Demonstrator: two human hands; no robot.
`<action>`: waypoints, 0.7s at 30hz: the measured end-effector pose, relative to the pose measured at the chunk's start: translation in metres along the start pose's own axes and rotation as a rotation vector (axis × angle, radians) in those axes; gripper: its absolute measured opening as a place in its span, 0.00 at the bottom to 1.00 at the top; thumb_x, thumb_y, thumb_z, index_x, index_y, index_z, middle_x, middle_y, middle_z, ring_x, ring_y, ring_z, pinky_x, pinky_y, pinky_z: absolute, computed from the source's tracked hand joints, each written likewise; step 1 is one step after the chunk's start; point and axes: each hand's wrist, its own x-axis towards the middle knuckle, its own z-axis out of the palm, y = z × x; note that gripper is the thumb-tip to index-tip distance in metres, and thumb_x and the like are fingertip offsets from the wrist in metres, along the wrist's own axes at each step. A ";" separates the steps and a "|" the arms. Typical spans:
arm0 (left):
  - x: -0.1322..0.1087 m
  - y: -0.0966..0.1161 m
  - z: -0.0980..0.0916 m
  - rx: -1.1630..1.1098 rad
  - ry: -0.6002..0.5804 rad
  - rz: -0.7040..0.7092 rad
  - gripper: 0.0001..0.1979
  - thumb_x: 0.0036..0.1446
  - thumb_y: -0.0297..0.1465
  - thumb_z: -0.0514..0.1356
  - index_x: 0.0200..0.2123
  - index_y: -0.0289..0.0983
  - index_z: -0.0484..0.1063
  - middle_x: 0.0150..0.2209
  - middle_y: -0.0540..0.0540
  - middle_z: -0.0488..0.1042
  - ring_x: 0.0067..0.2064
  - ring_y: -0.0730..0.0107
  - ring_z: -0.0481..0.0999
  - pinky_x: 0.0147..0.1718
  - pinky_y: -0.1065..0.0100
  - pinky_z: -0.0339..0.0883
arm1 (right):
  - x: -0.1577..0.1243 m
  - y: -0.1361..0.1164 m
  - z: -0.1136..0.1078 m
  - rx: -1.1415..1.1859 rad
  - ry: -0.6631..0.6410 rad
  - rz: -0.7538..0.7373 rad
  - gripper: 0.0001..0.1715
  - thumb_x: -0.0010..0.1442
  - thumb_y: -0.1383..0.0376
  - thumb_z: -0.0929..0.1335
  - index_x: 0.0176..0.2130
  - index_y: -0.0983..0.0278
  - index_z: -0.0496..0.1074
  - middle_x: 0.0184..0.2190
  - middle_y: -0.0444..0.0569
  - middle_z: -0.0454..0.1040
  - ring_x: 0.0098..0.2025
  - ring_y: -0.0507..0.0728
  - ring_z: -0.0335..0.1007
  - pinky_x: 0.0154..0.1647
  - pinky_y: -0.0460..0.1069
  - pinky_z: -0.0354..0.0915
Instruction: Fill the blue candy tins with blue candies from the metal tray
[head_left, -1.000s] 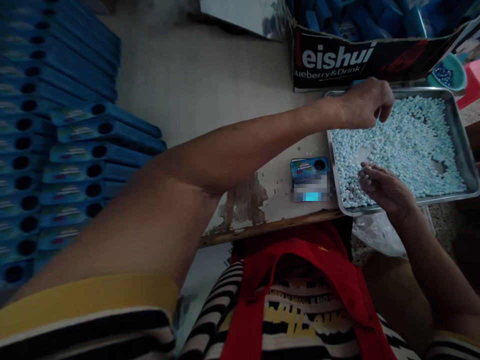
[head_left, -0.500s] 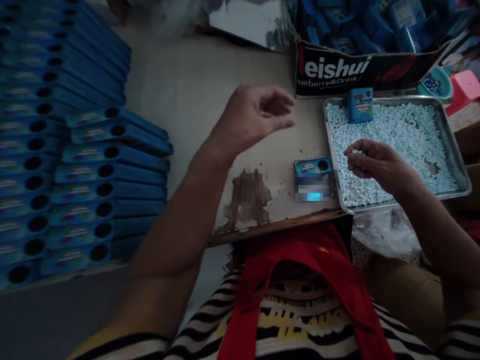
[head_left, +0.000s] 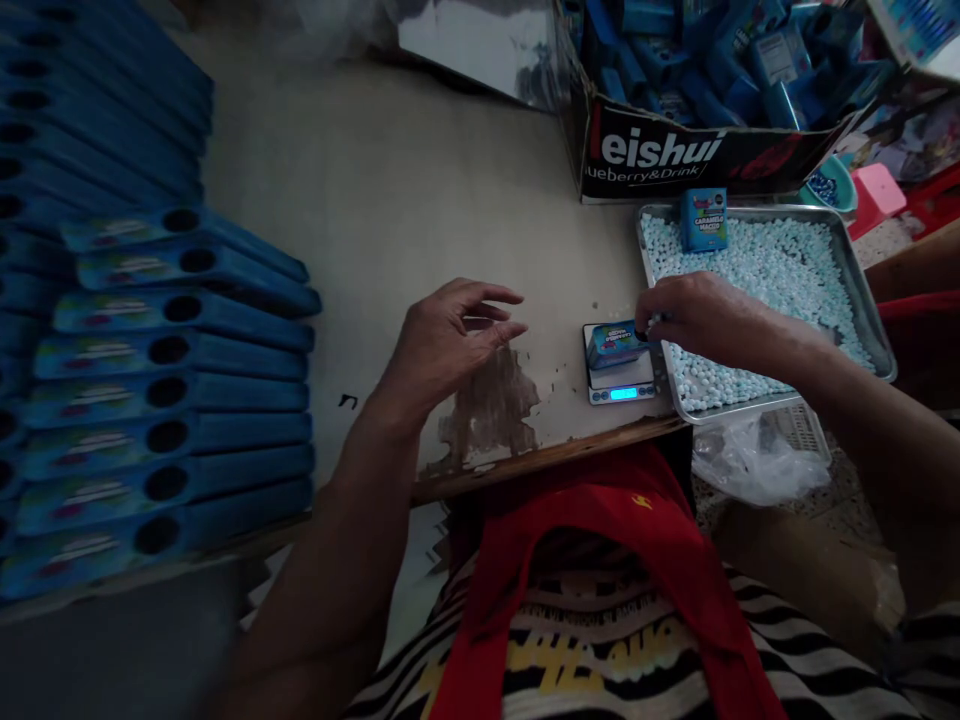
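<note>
Right hand (head_left: 686, 308) has shifted leftward to the blue box (head_left: 613, 343), fingers pinched around pale candies (head_left: 655, 320). Just left of those fingertips, the box lies lengthwise toward them; the left hand (head_left: 454, 335), loosely open and empty, is farther off.

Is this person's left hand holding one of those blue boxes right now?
No, the left hand is open above the table, with nothing visible between thumb and fingers.

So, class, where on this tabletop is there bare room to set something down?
The widest bare patch lies beyond the left hand, between the stacked blue boxes and the carton. A smaller gap separates that hand from the scale. On the right, the scale, right hand and tray crowd together.
</note>
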 end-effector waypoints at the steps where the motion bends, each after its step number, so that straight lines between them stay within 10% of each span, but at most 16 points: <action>1: 0.000 0.000 -0.001 0.009 0.001 0.013 0.17 0.60 0.42 0.72 0.50 0.44 0.84 0.57 0.43 0.83 0.49 0.57 0.86 0.54 0.55 0.85 | 0.001 -0.002 0.000 -0.037 -0.005 -0.005 0.15 0.66 0.74 0.70 0.44 0.62 0.86 0.40 0.49 0.84 0.42 0.57 0.77 0.45 0.49 0.63; 21: 0.004 -0.007 -0.002 0.136 -0.003 0.028 0.18 0.58 0.35 0.73 0.52 0.47 0.83 0.58 0.45 0.80 0.53 0.53 0.85 0.55 0.54 0.83 | 0.005 -0.010 0.009 -0.070 0.105 0.009 0.16 0.64 0.76 0.71 0.43 0.63 0.88 0.42 0.50 0.82 0.43 0.57 0.78 0.47 0.50 0.66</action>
